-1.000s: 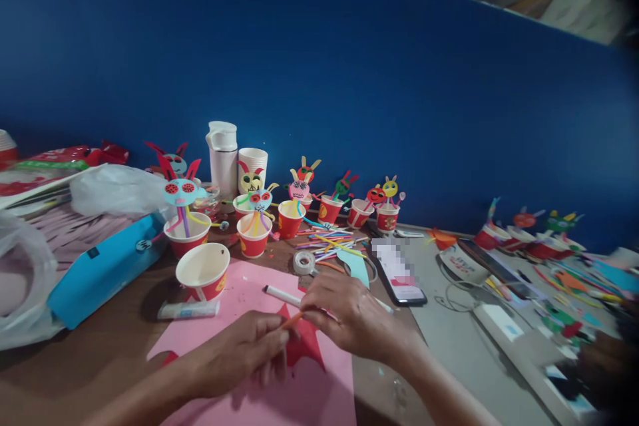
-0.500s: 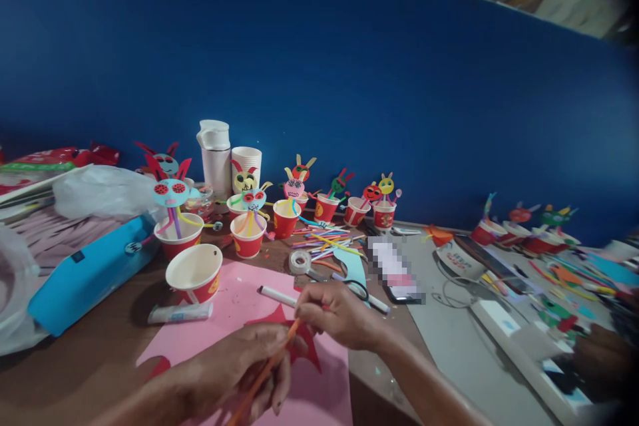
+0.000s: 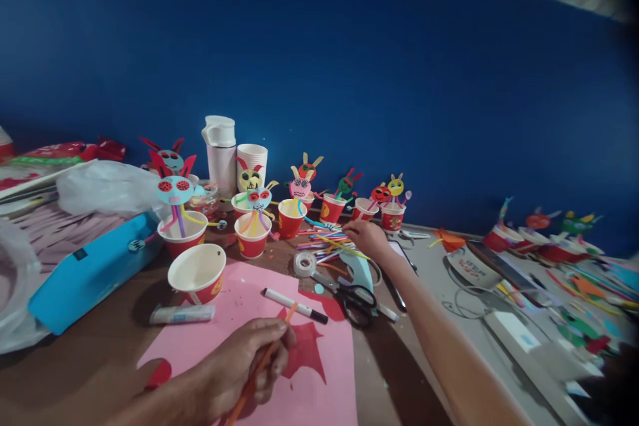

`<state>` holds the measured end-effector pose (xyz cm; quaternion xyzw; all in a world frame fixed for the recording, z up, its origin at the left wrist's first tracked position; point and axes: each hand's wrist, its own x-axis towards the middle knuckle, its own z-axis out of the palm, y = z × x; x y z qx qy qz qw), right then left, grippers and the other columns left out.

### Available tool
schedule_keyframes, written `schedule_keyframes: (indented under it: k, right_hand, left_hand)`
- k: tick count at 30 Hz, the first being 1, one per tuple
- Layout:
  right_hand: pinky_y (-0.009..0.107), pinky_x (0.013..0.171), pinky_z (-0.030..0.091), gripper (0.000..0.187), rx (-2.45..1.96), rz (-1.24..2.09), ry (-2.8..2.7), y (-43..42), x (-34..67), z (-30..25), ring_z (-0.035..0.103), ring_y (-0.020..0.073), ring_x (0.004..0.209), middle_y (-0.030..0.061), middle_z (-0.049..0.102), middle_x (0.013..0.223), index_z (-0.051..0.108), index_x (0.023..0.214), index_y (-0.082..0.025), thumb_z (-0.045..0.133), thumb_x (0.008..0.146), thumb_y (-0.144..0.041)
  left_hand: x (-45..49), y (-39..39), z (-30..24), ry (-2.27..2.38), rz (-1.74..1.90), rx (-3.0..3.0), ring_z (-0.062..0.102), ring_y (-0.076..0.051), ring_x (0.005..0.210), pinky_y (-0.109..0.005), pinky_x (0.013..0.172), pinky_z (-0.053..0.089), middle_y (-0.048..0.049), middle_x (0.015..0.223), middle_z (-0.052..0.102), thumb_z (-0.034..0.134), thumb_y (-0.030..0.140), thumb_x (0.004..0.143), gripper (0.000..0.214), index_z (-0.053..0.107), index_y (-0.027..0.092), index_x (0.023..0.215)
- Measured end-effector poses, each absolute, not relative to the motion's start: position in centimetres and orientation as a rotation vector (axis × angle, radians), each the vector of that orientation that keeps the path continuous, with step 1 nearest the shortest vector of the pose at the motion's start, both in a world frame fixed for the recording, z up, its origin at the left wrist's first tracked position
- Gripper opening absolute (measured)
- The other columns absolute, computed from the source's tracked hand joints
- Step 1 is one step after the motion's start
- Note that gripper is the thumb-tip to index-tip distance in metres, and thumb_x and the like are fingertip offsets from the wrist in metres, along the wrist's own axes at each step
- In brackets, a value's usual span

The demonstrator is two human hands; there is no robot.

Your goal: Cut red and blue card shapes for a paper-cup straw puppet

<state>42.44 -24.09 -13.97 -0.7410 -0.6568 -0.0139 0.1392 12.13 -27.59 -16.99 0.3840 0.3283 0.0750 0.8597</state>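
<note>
My left hand (image 3: 244, 363) is closed on a thin orange straw (image 3: 262, 363) that slants over a pink paper sheet (image 3: 239, 309). A red paper cut-out (image 3: 304, 349) lies on the pink sheet just right of that hand. My right hand (image 3: 367, 238) is stretched far forward, its fingers down on a heap of coloured straws (image 3: 327, 243) near the red paper cups; whether it grips one is hidden. A marker pen (image 3: 294, 305) and black-handled scissors (image 3: 357, 298) lie between the two hands.
An empty red cup (image 3: 197, 274) and a glue tube (image 3: 182, 313) sit left of the pink sheet. A tape roll (image 3: 304, 263), a blue case (image 3: 90, 271), a white flask (image 3: 221, 153) and several cups with paper faces (image 3: 299, 203) stand behind. More craft cups (image 3: 542, 236) fill the right.
My right hand let go of the orange straw and reached forward to the straw heap. The scissors now show on the table. My left hand kept the straw.
</note>
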Motion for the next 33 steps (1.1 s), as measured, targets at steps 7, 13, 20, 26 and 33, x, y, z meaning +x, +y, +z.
schedule_keyframes:
  k: [7, 13, 20, 26, 33]
  right_hand:
    - [0.028, 0.080, 0.039, 0.023, -2.287, -0.290, -2.063, -20.4, 43.6, -16.5, 0.048, 0.0208, 0.101, 0.0078, 0.057, 0.107, 0.063, 0.097, -0.021, 0.050, 0.078, -0.015]
    - [0.037, 0.080, 0.041, 0.018, -2.316, -0.365, -2.157, -19.7, 44.5, -17.4, 0.050, 0.0196, 0.097, 0.0063, 0.056, 0.103, 0.058, 0.096, -0.015, 0.048, 0.085, -0.025]
    - [0.027, 0.075, 0.039, 0.015, -2.271, -0.415, -2.224, -20.2, 44.5, -16.9, 0.050, 0.0190, 0.095, 0.0073, 0.060, 0.094, 0.060, 0.090, -0.017, 0.048, 0.083, -0.021]
    - [0.025, 0.068, 0.036, 0.020, -2.334, -0.495, -2.100, -21.7, 45.1, -15.5, 0.053, 0.0208, 0.089, 0.0091, 0.062, 0.089, 0.060, 0.091, -0.018, 0.044, 0.085, -0.029]
    - [0.023, 0.060, 0.034, 0.025, -2.355, -0.519, -1.981, -24.4, 45.5, -15.2, 0.055, 0.0182, 0.080, 0.0061, 0.063, 0.082, 0.060, 0.086, -0.021, 0.040, 0.086, -0.035]
  left_hand:
    - [12.0, -27.3, -17.6, 0.672, 0.112, 0.791, 0.032, -0.005, 0.031, -0.016, 0.035, 0.027, 0.0045, 0.045, 0.044, 0.041, 0.036, 0.074, 0.022, 0.051, 0.017, 0.072]
    - [11.8, -27.3, -17.7, 0.677, 0.104, 0.777, 0.035, -0.005, 0.030, -0.016, 0.034, 0.028, 0.0032, 0.045, 0.046, 0.037, 0.036, 0.075, 0.025, 0.051, 0.016, 0.072]
    - [12.1, -27.4, -17.4, 0.683, 0.113, 0.801, 0.036, -0.005, 0.030, -0.016, 0.035, 0.030, 0.0025, 0.045, 0.047, 0.036, 0.035, 0.077, 0.026, 0.052, 0.015, 0.069]
    - [12.1, -27.4, -17.5, 0.670, 0.122, 0.796, 0.038, -0.005, 0.031, -0.016, 0.035, 0.031, 0.0022, 0.046, 0.048, 0.038, 0.035, 0.077, 0.025, 0.052, 0.015, 0.071]
    - [12.1, -27.5, -17.5, 0.694, 0.144, 0.797, 0.039, -0.005, 0.031, -0.014, 0.033, 0.029, 0.0016, 0.046, 0.048, 0.033, 0.029, 0.082, 0.028, 0.053, 0.014, 0.069]
